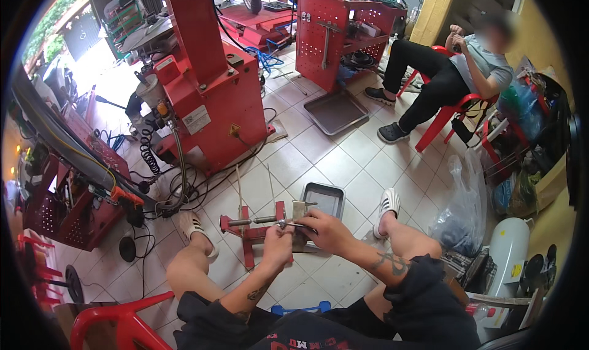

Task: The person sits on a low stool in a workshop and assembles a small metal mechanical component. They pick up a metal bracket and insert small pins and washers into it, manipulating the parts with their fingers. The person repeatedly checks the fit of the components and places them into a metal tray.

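Between my knees stands a low red metal stand (248,252), with a steel rod (261,219) lying across it. My left hand (279,244) is closed at the rod's right end, its fingertips around a small shiny metal part that I cannot make out. Beside it, my right hand (325,230) grips a thin dark tool (296,225), whose tip points at the left fingertips. A worn metal block (299,210) sits just beyond the right fingers. Behind this hand lies a small grey metal tray (339,197), partly hidden by the work.
A red machine (230,117) rises ahead on the left, with cables and hoses at its foot. Farther off are a large metal tray (336,128) and a red tool cart (316,49). Another person (429,74) sits at the right. A plastic bag (460,209) lies near my right knee.
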`<state>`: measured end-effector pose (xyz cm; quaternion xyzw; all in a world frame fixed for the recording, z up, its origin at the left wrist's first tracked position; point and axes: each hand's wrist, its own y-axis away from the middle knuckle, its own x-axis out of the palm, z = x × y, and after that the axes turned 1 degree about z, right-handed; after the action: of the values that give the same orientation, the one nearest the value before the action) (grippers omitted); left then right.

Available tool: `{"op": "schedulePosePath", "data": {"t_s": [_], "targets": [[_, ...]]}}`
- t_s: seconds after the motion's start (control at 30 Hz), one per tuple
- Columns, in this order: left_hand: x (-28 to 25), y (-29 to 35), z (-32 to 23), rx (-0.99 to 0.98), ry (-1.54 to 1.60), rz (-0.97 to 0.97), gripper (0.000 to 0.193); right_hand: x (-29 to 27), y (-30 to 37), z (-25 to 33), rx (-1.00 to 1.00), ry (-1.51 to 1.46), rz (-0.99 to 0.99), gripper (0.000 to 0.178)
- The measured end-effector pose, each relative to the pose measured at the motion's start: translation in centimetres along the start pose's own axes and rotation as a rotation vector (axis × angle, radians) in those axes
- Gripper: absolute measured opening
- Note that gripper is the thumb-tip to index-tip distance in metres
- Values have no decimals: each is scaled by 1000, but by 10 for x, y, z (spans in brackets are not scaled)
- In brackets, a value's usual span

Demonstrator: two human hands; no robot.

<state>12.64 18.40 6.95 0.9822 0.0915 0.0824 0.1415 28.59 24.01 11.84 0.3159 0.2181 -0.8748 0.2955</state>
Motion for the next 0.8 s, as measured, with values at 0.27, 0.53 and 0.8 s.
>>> {"op": "schedulePosePath", "data": {"t_s": [0.27,0.53,0.8], "targets": [[-15,-1,5,-71,219,-21,13,13,-3,14,24,158,8,24],[-5,4,1,-73,-12,-154,15,25,1,11,56,209,6,12],[2,3,11,33,119,-123,17,31,-1,27,258,8,-118,14]]}}
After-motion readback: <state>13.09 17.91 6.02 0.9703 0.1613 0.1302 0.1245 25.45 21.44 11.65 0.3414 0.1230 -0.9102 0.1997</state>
